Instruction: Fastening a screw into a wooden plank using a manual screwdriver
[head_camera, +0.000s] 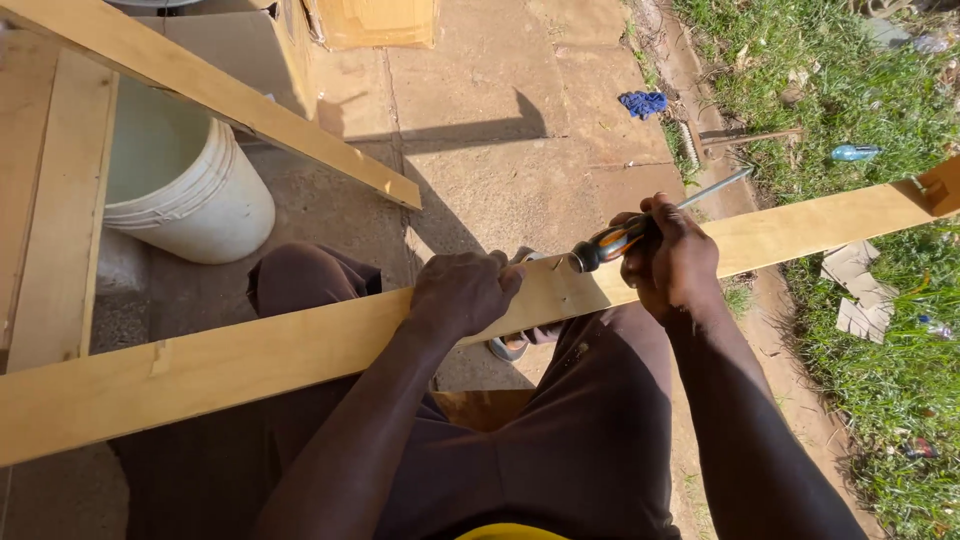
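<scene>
A long pale wooden plank (250, 360) lies across my lap, running from lower left to upper right. My left hand (462, 292) presses down on its top edge near the middle, fingers curled over the wood. My right hand (668, 255) is closed around a screwdriver (612, 240) with an orange and black handle. Its metal shaft (715, 188) sticks out past my fist toward the upper right, and the handle's butt end points at the plank beside my left hand. A small wooden block (940, 186) sits at the plank's far right end.
A white plastic bucket (190, 190) stands on the concrete at left, under a wooden frame (70, 200) with a slanted rail (250, 110). Grass (860, 90) borders the paving at right, with a blue cloth (642, 102), a plastic bottle (855, 152) and cardboard scraps (860, 290).
</scene>
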